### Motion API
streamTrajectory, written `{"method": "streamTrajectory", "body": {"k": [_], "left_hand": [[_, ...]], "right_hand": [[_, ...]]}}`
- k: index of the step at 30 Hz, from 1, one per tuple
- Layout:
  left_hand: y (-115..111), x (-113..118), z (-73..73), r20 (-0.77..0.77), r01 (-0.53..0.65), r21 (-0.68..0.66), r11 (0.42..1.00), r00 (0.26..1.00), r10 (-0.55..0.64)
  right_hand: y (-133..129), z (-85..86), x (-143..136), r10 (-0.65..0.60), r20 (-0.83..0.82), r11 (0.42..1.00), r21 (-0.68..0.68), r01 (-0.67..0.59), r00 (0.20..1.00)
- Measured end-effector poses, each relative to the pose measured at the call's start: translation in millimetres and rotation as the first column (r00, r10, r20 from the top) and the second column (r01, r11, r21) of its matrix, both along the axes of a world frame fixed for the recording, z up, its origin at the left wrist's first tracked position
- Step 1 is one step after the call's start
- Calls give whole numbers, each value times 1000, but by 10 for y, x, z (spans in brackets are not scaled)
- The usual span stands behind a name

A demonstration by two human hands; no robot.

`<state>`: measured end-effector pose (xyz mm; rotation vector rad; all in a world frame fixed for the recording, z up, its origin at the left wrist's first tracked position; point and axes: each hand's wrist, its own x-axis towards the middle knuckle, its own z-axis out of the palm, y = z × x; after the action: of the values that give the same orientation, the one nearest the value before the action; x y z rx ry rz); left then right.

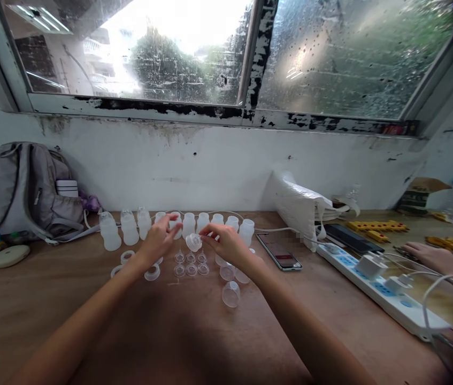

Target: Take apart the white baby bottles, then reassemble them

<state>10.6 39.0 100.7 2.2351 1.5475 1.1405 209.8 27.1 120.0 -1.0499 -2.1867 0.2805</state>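
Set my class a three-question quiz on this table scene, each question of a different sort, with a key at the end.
1. True or false: going left to right, the phone lies between the backpack and the power strip.
2. The ridged clear piece is at the fingertips of: A) the left hand; B) the right hand; C) the co-worker's hand.
3. Fill in: the small clear pieces stand in two rows of ____.

Key: 1. True; 2. B; 3. three.
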Motion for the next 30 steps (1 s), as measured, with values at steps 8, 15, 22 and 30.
{"method": "streamTrajectory", "body": {"k": [8,15,22,30], "left_hand": [[-524,37,-205,109,201,-88,976,976,-191],[-823,-166,-291,175,261,-213,941,958,-226],[-1166,-370,-373,399,440,-428,789,876,-272],[-1307,-666,-456,381,401,-511,760,898,-218]], "right_hand": [[-142,-150,-206,96,-29,986,-134,-99,995],[-329,-290,-393,260,10,926,-288,-246,966],[-634,-455,-543,436,96,879,-258,-400,895],[-650,-610,-405,399,33,888,-261,-378,916]]}}
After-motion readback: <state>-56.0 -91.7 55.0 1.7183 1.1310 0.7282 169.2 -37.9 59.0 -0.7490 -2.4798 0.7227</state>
